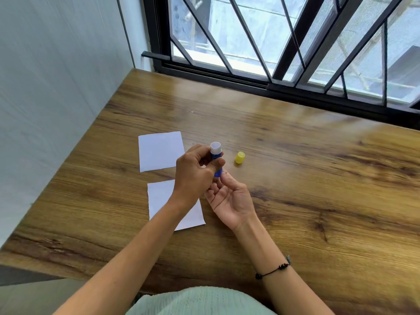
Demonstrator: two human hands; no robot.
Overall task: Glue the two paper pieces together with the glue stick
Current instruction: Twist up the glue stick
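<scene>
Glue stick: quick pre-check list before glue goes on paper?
1. Cap off: ok. The yellow cap lies on the table, apart from the stick.
2. Glue stick held: ok. The left hand grips its barrel, open end up.
3. Base reachable for twisting: ok. The right hand has fingertips at the base.
4. Glue raised above the rim: cannot tell.
5. Both papers flat and apart: ok. The far paper is fully visible; the near paper is partly under the left forearm.
</scene>
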